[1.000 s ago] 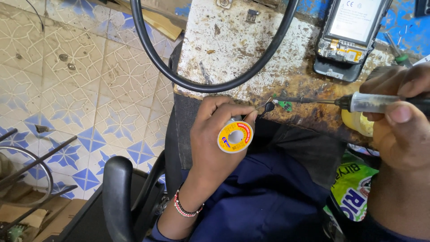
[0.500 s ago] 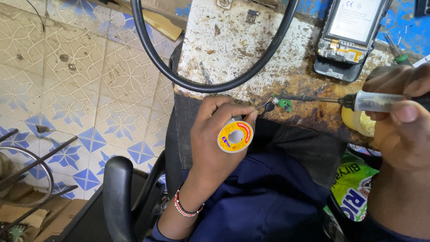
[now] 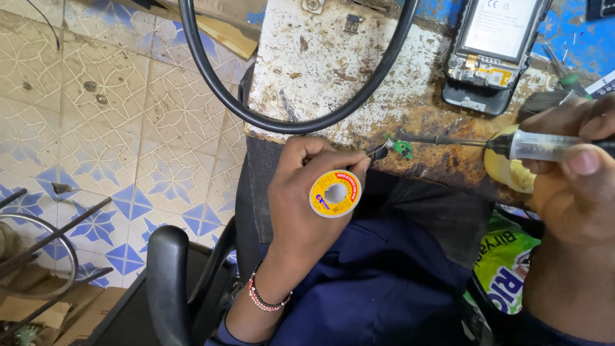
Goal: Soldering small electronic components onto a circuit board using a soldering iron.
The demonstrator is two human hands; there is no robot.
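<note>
My left hand [image 3: 301,198] grips a small yellow and red spool of solder wire [image 3: 335,193] at the front edge of the worn bench [image 3: 320,70]. A strand of the wire runs from its fingertips to a tiny green circuit board [image 3: 403,148] on the bench edge. My right hand [image 3: 570,186] holds a soldering iron [image 3: 544,145] with a clear handle, lying level. Its thin tip [image 3: 442,140] points left and reaches the green board.
An opened phone [image 3: 493,48] lies on the bench at the back right. A thick black cable [image 3: 301,122] loops across the bench. A yellowish sponge [image 3: 506,170] sits by my right hand. A black chair armrest [image 3: 168,282] and tiled floor [image 3: 96,128] are at left, a green bag [image 3: 506,269] at right.
</note>
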